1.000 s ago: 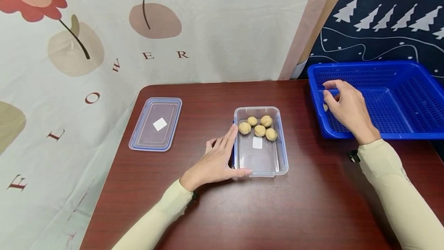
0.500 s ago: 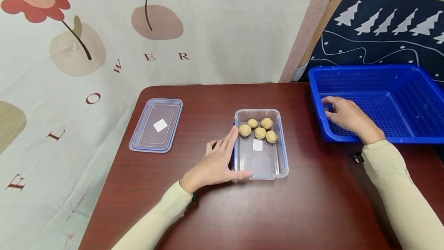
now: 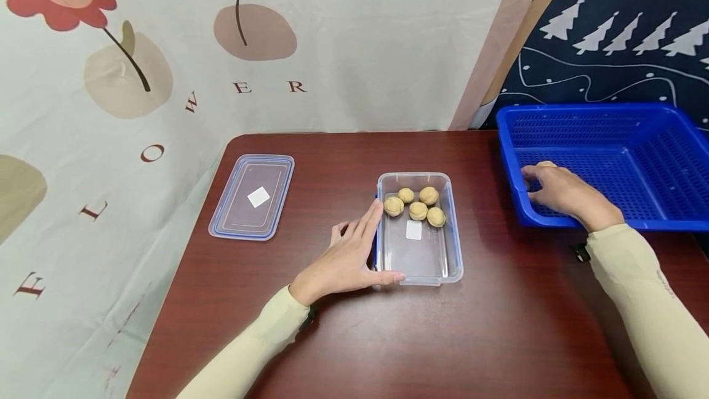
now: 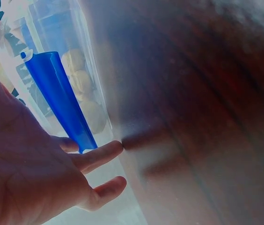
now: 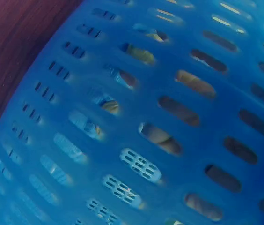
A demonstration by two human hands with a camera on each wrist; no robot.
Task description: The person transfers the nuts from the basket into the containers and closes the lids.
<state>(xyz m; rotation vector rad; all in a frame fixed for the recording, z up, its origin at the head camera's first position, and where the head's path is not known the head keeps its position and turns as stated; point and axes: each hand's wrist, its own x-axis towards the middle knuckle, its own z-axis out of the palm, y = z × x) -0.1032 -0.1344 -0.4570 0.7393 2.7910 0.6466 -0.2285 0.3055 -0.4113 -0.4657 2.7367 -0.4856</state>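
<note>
Several walnuts (image 3: pixel 418 210) lie in the far half of a clear plastic container (image 3: pixel 425 266). My left hand (image 3: pixel 338 266) rests against its left side with fingers extended, the thumb along the near edge. In the left wrist view, the left hand (image 4: pixel 29 159) is beside the container's blue clip (image 4: pixel 59 98). My right hand (image 3: pixel 565 193) reaches into the blue basket (image 3: pixel 653 217) by its left wall, fingers bent. A walnut (image 3: pixel 547 164) shows just beyond that hand. The right wrist view is mostly filled by the slotted basket wall (image 5: pixel 136 93); whether the fingers grip anything is hidden.
A clear lid (image 3: pixel 249 220) with a blue seal and white sticker lies on the brown table (image 3: pixel 332 343), left of the container. Printed cloth (image 3: pixel 376 48) hangs behind the table. The basket's rim stands above the tabletop on the right.
My right hand has gone down from above the basket's left side into it. A walnut now shows beyond its knuckles. The left hand and container keep their place.
</note>
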